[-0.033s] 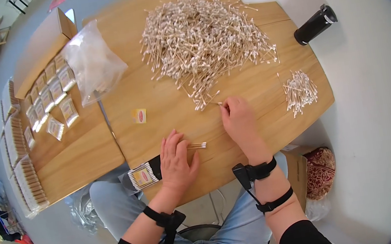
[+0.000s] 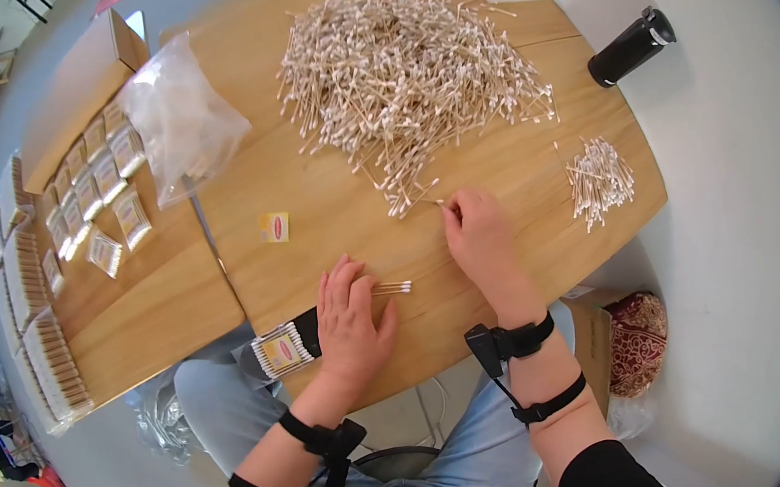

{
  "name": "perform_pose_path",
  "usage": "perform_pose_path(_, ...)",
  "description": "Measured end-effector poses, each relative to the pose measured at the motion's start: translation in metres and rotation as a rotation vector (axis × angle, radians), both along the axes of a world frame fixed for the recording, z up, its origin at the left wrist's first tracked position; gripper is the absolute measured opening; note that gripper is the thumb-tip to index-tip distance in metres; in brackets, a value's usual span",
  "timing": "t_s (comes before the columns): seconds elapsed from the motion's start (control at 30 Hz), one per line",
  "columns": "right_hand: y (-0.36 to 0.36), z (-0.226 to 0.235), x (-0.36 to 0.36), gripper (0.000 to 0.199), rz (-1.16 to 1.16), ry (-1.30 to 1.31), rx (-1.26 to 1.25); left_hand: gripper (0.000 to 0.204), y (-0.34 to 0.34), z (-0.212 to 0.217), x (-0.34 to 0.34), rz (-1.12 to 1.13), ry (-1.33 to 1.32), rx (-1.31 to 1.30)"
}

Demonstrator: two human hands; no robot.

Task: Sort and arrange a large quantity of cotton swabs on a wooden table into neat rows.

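A: What is seen of the hands in the head view?

B: The left hand (image 2: 348,312) is laid flat on the wooden table (image 2: 325,213), fingers spread and released, with nothing clasped. A few cotton swabs (image 2: 393,288) are seen poking out from just under its fingertips, lying side by side on the wood. A small pack of swabs (image 2: 280,350) is pressed at the table's near edge by the heel of that hand.

A: And the other hand?

B: The right hand (image 2: 478,235) is placed further forward, fingers curled. A single swab (image 2: 431,203) is pinched at its fingertips, at the near fringe of the big heap of swabs (image 2: 406,80). Whether more than one is grasped cannot be told.

A: Where are the other things found?

B: A smaller pile of swabs (image 2: 599,178) is seen well to the right, near the table's edge. A black cylinder (image 2: 631,47) is laid beyond it, off the right edge of the table. A small yellow and red label (image 2: 276,227) is left on the bare wood between the heap and the left hand. A clear plastic bag (image 2: 182,121) is spread to the left of the heap, and rows of filled packets (image 2: 91,202) are lined up further left, beside a cardboard box (image 2: 79,88).

A: Anything on the wrists?

B: Black straps (image 2: 510,339) are worn on both forearms.
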State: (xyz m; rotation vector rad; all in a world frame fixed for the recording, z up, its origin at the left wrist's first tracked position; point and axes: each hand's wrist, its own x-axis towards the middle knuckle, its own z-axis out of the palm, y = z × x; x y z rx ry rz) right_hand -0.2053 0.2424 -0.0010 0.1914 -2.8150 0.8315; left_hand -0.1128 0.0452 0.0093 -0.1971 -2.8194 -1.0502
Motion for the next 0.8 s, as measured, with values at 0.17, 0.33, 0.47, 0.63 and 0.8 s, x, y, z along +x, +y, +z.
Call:
perform_pose_path(0.17, 0.021, 0.015, 0.007, 0.011, -0.028, -0.046, -0.056, 0.029, -0.026, 0.027, -0.031, -0.262, -0.138, -0.046)
perform_pose_path(0.33, 0.022, 0.029, 0.011, 0.009, -0.122, -0.214, -0.175, 0.028, -0.051, 0.037, -0.063, -0.334, -0.381, 0.091)
perform_pose_path(0.47, 0.012, 0.032, 0.016, 0.007, 0.106, -0.146, -0.125, 0.031, -0.05, 0.036, -0.056, -0.451, -0.267, 0.072)
perform_pose_path(0.63, -0.009, 0.026, 0.019, 0.01, 0.304, -0.141, -0.034, 0.032, -0.052, 0.03, -0.054, -0.461, -0.256, 0.037)
perform_pose_path(0.8, -0.014, 0.023, 0.017, 0.011, 0.303, -0.096, -0.068, 0.031, -0.049, 0.016, -0.064, -0.308, -0.04, 0.105)
